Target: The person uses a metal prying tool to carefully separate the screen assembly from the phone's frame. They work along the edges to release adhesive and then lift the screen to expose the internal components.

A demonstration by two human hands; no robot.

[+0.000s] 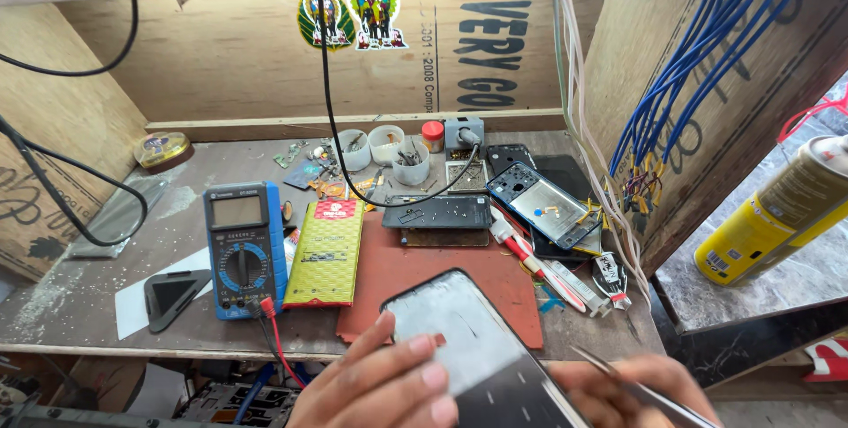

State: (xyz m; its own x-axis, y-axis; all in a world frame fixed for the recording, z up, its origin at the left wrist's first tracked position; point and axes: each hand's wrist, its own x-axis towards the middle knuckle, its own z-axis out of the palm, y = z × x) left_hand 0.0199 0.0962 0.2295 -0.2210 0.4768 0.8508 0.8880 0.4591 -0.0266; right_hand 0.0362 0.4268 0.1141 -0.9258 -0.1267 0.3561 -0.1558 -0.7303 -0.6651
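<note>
Two hands at 6 o'clock: left hand (380, 384) gripping a flat black glass phone panel (481, 348) by its edge, right hand (632, 388) pinched on thin metal tweezers (609, 371). Panel's above the red rubber mat (442, 273) on the tabletop (106, 278). Prob light, stiff, slippery, fragile imo; hold edges.

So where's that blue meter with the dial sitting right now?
The blue multimeter lies on the left part of the workbench, near its front edge, between a dark triangular pick and a green-and-red battery.

Black phone (481, 348) tilted; tweezers (636, 386) beside.
</note>
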